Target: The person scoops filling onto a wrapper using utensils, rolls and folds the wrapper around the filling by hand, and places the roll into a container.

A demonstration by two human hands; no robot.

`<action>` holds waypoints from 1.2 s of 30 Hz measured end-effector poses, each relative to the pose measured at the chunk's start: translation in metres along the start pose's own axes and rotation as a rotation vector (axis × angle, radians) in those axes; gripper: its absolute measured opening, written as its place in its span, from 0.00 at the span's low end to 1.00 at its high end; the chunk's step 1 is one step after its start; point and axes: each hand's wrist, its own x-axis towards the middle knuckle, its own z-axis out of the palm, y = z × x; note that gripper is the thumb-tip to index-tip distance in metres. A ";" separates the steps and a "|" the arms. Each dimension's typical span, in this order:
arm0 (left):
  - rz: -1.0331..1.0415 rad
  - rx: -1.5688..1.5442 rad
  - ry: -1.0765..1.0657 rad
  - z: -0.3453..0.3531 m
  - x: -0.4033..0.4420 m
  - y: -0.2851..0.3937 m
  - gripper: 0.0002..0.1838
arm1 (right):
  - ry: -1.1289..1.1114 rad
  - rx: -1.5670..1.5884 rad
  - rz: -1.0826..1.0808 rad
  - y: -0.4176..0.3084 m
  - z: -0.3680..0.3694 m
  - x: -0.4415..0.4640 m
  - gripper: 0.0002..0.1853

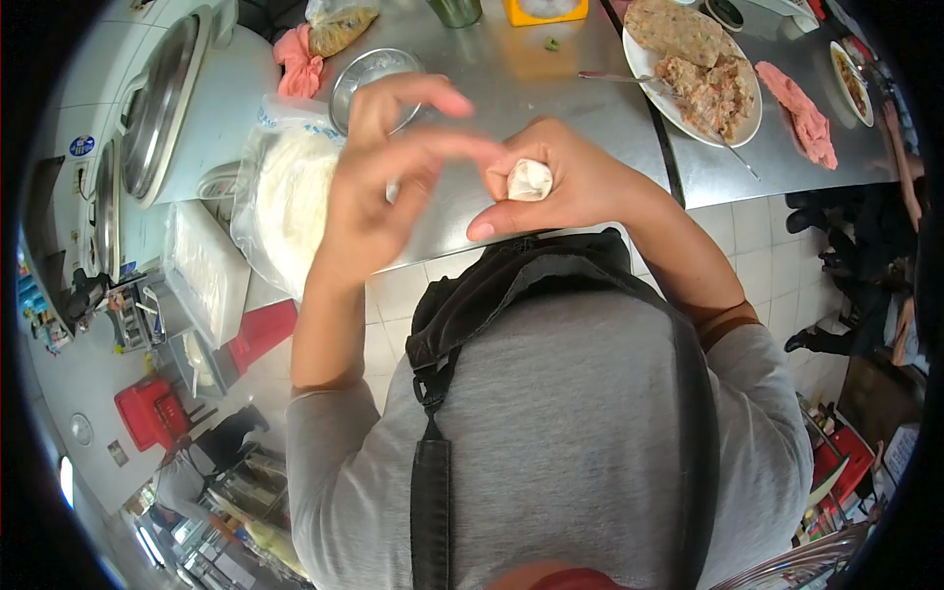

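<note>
My right hand (580, 182) is closed around a small white dough ball (531, 181), whose creased top shows between the curled fingers and the thumb. Beside it, my left hand (379, 182) is raised with its fingers spread and slightly blurred. One left fingertip reaches the edge of my right hand; whether it touches is unclear. A small pale spot shows by the left palm, too little to identify. Left of that hand lies a large mass of white dough (285, 202) in a clear plastic bag. Behind the left fingers sits a round metal bowl (359, 74), partly hidden.
On the steel table (590, 108), a white plate (752, 123) holds flatbread, minced filling and utensils. Pink cloths (801, 118) lie right and back left. Large lidded pots (216, 108) and a white tray (206, 265) stand left. People (851, 265) are at the right.
</note>
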 end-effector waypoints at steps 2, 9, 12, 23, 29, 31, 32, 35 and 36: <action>-0.213 -0.698 0.153 0.023 -0.006 -0.035 0.34 | -0.007 0.024 0.016 -0.010 -0.007 -0.002 0.19; -0.400 -0.617 -0.419 0.082 -0.006 -0.044 0.55 | 0.259 0.446 -0.546 0.005 -0.021 -0.001 0.12; -0.443 -0.257 -0.568 0.019 0.015 -0.047 0.54 | 0.117 0.357 -0.558 0.029 -0.034 -0.019 0.36; -0.064 0.487 -0.734 -0.083 0.079 0.072 0.46 | -0.333 0.287 0.264 0.055 0.008 0.006 0.30; 0.048 0.307 -0.365 -0.074 0.046 0.046 0.40 | 0.133 0.341 0.051 0.067 0.031 0.025 0.17; 0.057 0.332 -0.200 -0.067 0.028 0.043 0.35 | 0.199 0.371 0.010 0.070 0.031 0.029 0.18; -0.001 0.291 -0.187 -0.062 0.021 0.041 0.30 | 0.241 0.372 -0.005 0.073 0.031 0.031 0.19; -0.071 0.210 -0.102 -0.044 0.001 0.031 0.24 | 0.315 0.366 0.015 0.068 0.033 0.033 0.19; -0.073 0.209 -0.099 -0.036 -0.004 0.027 0.24 | 0.350 0.355 0.043 0.065 0.033 0.033 0.19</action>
